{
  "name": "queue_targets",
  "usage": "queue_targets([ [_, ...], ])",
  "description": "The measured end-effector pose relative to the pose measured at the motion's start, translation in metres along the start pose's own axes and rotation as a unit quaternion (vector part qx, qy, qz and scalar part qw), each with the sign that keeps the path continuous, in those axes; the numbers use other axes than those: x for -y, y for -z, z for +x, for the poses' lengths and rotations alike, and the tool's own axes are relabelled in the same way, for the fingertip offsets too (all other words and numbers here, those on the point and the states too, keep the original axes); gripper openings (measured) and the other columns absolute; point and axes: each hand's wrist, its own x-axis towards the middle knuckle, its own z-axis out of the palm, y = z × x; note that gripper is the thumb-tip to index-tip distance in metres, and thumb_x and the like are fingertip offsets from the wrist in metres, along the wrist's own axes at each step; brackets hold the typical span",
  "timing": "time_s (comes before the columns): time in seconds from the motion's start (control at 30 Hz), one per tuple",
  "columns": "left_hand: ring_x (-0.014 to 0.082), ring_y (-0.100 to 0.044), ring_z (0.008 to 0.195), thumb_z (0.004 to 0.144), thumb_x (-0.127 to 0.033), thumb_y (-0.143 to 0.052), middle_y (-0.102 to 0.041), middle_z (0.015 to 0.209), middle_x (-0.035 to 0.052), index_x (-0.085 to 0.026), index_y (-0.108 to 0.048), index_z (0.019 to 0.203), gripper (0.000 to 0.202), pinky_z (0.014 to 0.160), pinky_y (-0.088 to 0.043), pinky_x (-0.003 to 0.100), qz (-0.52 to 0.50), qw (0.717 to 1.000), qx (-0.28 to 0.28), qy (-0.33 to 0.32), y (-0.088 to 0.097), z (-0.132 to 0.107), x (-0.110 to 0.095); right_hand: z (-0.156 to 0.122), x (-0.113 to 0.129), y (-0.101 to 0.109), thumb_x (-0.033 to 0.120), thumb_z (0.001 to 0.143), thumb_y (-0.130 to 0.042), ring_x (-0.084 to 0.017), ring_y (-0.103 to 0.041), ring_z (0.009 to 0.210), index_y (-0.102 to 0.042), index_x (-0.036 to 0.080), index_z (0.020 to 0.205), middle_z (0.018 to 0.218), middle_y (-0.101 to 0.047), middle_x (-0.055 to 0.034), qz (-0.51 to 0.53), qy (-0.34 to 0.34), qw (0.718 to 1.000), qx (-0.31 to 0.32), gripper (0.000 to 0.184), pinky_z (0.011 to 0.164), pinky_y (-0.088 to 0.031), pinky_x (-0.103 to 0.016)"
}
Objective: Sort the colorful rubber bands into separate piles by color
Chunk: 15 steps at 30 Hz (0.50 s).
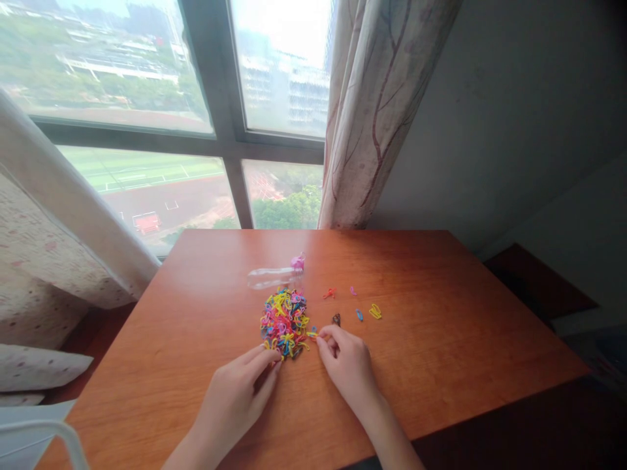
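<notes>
No text, label, brand, number or sign could be read: none showed legibly on the clear container [269,279], the desk [455,333] or the right-hand curtain [375,124] (branch print, not lettering), and the buildings [308,98] outside were too hazy and small for any to be made out.

One heap of small coloured elastic bands [283,320], too tangled to count singly. Apart from it lie five small clusters: one red [329,294], one pink [353,290], one blue [359,315], one yellow [375,311], one dark [336,318]; bands per cluster unclear. One clear container [267,279] with one pink top [298,262]. Two hands: one left hand [240,385], one right hand [350,359]. One counter [441,339], two curtains [377,111], four visible windowpanes [157,189].
</notes>
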Motion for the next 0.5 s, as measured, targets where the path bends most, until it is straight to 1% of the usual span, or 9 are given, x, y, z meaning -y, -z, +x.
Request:
queue_targets([
  [0.1, 0.0158, -0.072, 0.082, 0.092, -0.025, -0.049, -0.074, 0.095, 0.0001, -0.026, -0.065, 0.096, 0.017, 0.071, -0.055, 0.022, -0.004, 1.000, -0.002, -0.002, 0.0011, 0.0005, -0.0009, -0.0007, 0.0016, 0.0014, 0.025, 0.089, -0.056, -0.012, -0.054, 0.053, -0.065, 0.022, 0.081, 0.060, -0.061, 0.0030, 0.023, 0.001, 1.000, 0.000, 0.012, 0.055, -0.035, -0.021],
  [0.27, 0.0156, -0.072, 0.078, 0.092, -0.026, -0.048, -0.074, 0.092, 0.0009, -0.026, -0.066, 0.096, 0.018, 0.069, -0.055, 0.022, -0.006, 1.000, -0.008, -0.005, 0.0021, 0.0012, -0.0022, -0.0002, 0.0052, 0.0036, 0.026, 0.088, -0.056, -0.011, -0.055, 0.052, -0.065, 0.021, 0.079, 0.062, -0.063, 0.0027, 0.069, 0.001, 0.998, 0.001, 0.013, 0.052, -0.037, -0.019],
  [0.5, 0.0165, -0.072, 0.082, 0.093, -0.025, -0.047, -0.074, 0.096, 0.0011, -0.026, -0.065, 0.095, 0.018, 0.072, -0.055, 0.022, -0.003, 1.000, -0.004, -0.007, 0.0017, 0.0012, -0.0020, 0.0003, 0.0063, 0.0037, 0.026, 0.088, -0.055, -0.012, -0.056, 0.053, -0.065, 0.021, 0.079, 0.060, -0.062, 0.0025, 0.080, -0.007, 0.997, 0.002, 0.014, 0.052, -0.037, -0.020],
])
